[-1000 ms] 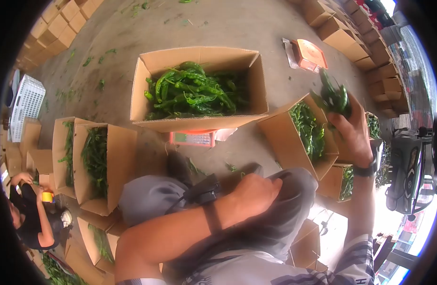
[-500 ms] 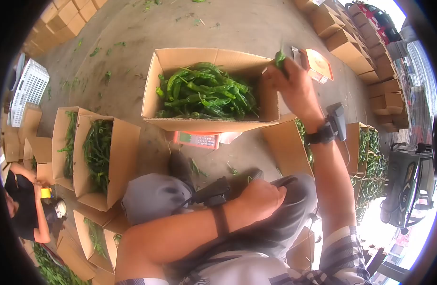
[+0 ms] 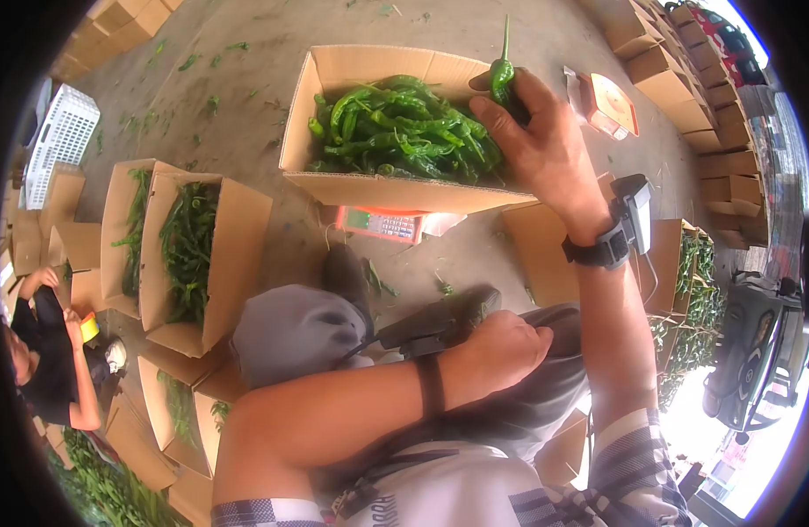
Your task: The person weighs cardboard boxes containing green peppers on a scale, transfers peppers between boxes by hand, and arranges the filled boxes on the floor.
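Observation:
A long green pepper (image 3: 502, 81) with its stem pointing up is pinched in my right hand (image 3: 545, 136), at the right end of an open cardboard box (image 3: 404, 189). Inside that box lies a heap of glossy green peppers (image 3: 404, 132). Under the box shows an orange scale (image 3: 380, 223) with a keypad. My left hand (image 3: 508, 351) is closed in a loose fist by my knee; its fingertips are turned away, so whatever it may hold is hidden. Both wrists carry strapped devices.
Boxes of peppers (image 3: 189, 255) stand at the left, more pepper boxes (image 3: 699, 272) at the right. An orange-topped item (image 3: 611, 105) sits behind my right hand. A white crate (image 3: 62, 140), another person (image 3: 53, 360) and stacked cartons (image 3: 668, 79) are farther out. Scraps litter the floor.
The view has shifted, so the box appears higher. My right hand has turned and come lower against the box's right end, still holding the pepper. The left hand stays closed near the knee.

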`<act>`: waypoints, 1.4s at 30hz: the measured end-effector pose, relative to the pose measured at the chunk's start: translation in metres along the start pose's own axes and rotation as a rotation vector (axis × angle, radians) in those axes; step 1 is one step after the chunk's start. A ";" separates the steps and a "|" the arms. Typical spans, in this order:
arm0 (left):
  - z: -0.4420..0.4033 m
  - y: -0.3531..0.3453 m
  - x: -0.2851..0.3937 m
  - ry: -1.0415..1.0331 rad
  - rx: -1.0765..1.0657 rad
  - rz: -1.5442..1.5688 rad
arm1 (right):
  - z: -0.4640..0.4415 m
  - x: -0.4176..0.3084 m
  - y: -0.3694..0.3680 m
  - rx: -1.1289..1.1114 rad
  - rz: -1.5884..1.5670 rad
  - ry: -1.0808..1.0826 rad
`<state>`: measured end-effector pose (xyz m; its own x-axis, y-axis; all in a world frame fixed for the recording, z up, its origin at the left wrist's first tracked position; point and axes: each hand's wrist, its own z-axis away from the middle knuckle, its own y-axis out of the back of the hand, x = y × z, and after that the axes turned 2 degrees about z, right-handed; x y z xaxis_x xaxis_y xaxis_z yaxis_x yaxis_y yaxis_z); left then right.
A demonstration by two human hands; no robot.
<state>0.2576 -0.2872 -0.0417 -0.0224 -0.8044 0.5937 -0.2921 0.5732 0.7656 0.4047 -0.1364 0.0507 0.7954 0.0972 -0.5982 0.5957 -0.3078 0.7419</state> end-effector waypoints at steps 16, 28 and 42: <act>-0.003 0.000 0.003 0.029 0.001 -0.102 | -0.019 0.008 -0.070 -0.355 -0.221 -0.077; -0.010 0.068 -0.015 0.120 0.022 -0.048 | 0.033 0.055 0.006 0.047 -0.263 -0.235; 0.048 0.180 0.007 0.085 1.029 1.401 | 0.082 -0.060 0.039 -0.365 -0.622 0.006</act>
<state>0.1589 -0.1973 0.0884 -0.7329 0.2022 0.6496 -0.5356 0.4173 -0.7342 0.3709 -0.2317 0.0903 0.2964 0.1577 -0.9420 0.9371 0.1422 0.3187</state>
